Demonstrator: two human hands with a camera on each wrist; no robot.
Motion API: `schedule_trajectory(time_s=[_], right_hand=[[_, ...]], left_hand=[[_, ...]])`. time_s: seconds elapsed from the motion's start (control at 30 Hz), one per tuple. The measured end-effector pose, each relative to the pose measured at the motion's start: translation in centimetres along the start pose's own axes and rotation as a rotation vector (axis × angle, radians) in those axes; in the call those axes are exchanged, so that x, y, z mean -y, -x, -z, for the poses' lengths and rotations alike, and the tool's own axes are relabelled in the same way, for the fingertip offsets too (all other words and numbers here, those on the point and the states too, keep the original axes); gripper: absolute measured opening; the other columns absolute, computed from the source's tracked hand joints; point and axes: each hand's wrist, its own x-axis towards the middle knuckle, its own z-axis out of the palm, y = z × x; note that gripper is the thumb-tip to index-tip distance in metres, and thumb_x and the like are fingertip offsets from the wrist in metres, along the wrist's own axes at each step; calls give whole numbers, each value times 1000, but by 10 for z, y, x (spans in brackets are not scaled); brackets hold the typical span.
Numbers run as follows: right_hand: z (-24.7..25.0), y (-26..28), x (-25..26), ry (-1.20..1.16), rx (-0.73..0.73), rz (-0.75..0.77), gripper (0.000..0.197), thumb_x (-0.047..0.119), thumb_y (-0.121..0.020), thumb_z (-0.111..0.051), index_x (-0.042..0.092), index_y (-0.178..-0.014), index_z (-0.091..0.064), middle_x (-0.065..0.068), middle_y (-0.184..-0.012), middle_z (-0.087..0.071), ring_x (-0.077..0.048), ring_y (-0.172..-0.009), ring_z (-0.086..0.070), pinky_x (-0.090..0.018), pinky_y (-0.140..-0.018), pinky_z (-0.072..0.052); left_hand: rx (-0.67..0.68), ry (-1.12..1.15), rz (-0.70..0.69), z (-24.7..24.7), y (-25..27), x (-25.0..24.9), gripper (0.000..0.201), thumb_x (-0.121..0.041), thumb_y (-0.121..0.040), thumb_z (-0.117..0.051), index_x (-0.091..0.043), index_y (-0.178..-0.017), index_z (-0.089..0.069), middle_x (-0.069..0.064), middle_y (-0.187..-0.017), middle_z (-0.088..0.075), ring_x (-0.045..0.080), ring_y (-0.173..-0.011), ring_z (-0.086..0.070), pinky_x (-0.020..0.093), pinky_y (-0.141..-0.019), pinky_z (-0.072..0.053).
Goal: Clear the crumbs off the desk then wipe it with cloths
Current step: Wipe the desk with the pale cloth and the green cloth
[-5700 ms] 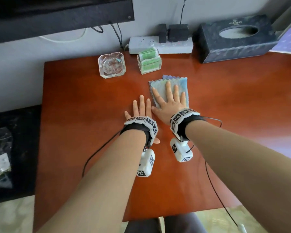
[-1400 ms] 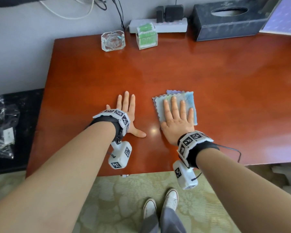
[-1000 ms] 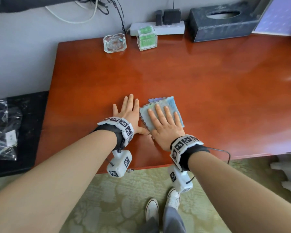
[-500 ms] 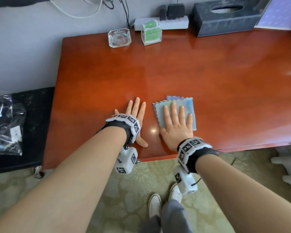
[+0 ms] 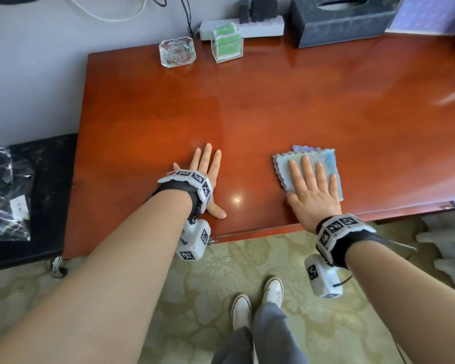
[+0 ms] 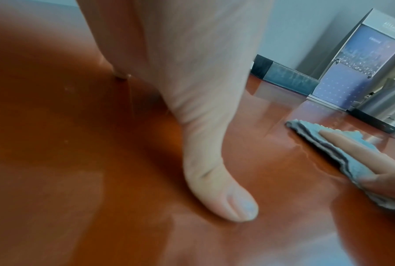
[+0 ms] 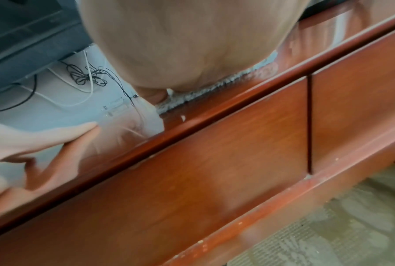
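Desk (image 5: 260, 106): glossy red-brown wooden top, seen from above in the head view; its front edge and drawer fronts show in the right wrist view
Cloth (image 5: 326, 164): folded light blue cloth with wavy edges, several layers showing at its left side; it lies flat on the desk near the front edge, right of centre
Right hand (image 5: 313, 190): flat on the cloth, palm down, fingers straight and slightly spread, pressing rather than gripping (the heel of the palm sits at the cloth's near edge)
Left hand (image 5: 208, 177): flat on the bare wood, fingers straight and together, thumb stretched out to the side; it holds nothing and lies well apart from the cloth
Left wrist view: thumb tip pressed on the wood, with the cloth (image 6: 342, 149) and the right hand's fingers (image 6: 355, 149) off to the right
Back of desk: a glass ashtray (image 5: 177, 51), just beside it a clear holder with green packets (image 5: 227, 43), then a white power strip (image 5: 247, 26) against the wall and a dark tissue box (image 5: 344, 19)
Floor: pale green patterned carpet (image 5: 247, 261), white shoes (image 5: 258, 303) below the desk edge
Left of desk: black surface with a clear plastic bag (image 5: 3, 195)
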Motion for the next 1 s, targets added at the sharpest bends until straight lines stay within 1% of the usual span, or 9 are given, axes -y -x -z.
schedule_trajectory(time_s=[0.13,0.3,0.47,0.57,0.63,0.67,0.73,0.83,1.0], right_hand=[[-8,1,40,-63,-32,-132,74,39,-96,-24,28,-152,24,-2,-159,31,-29,-147,25,-55,-117,15],[-31,29,68,-3,-41,104,74,44,-94,-18,27,-152,24,-3,-160,26,-32,-147,24,-58,-117,11],[-31,48,42,60,-7,295,66,52,-91,1,35,-153,19,6,-161,24,-24,-149,20,-52,-120,6],[-13,50,20,-59,-5,324,58,53,-96,-4,45,-153,-14,13,-164,-1,-16,-149,-6,-44,-117,-15],[2,47,10,-150,-140,318,52,49,-98,-17,41,-139,-49,10,-156,-34,-25,-123,-40,-41,-95,-35],[7,44,6,-101,-209,345,50,45,-98,-23,35,-134,-57,6,-151,-44,-29,-111,-46,-41,-87,-38],[5,37,-4,105,-217,456,52,42,-96,-31,24,-141,-51,-5,-153,-42,-36,-120,-45,-47,-93,-40],[-21,36,-4,346,-129,573,73,50,-97,-32,10,-156,-17,-12,-163,-13,-37,-148,-16,-60,-115,-20],[-48,47,47,320,-204,507,81,41,-96,-48,9,-157,-4,-14,-164,-4,-36,-151,-3,-62,-118,-8]], left_hand=[[-8,18,-10,-2,0,1,165,-82,-37,-75,-28,-147,35,0,-151,46,26,-145,32,76,-107,0],[-57,44,-15,0,5,2,159,-73,-46,-83,-30,-150,30,-3,-155,41,22,-146,31,72,-110,2],[-164,108,-9,-14,23,6,138,-76,-59,-75,-36,-155,15,-8,-160,28,17,-150,20,60,-118,0],[-284,77,-20,-44,51,13,92,-70,-90,-42,-33,-156,10,-8,-161,26,16,-150,18,56,-121,2],[-362,25,-16,-67,71,26,76,-64,-97,-21,-31,-156,12,-8,-161,27,15,-150,19,55,-120,5],[-384,1,1,-78,80,34,73,-63,-97,-15,-31,-156,14,-8,-161,28,15,-150,20,55,-120,5],[-386,-11,31,-97,94,47,70,-62,-97,-9,-33,-155,18,-8,-160,30,16,-150,21,58,-120,4],[-402,19,39,-112,97,51,67,-59,-98,-5,-33,-154,20,-7,-160,31,17,-149,22,60,-119,5],[-447,22,39,-117,92,52,66,-58,-98,-4,-32,-155,17,-6,-161,27,18,-150,19,62,-118,3]])
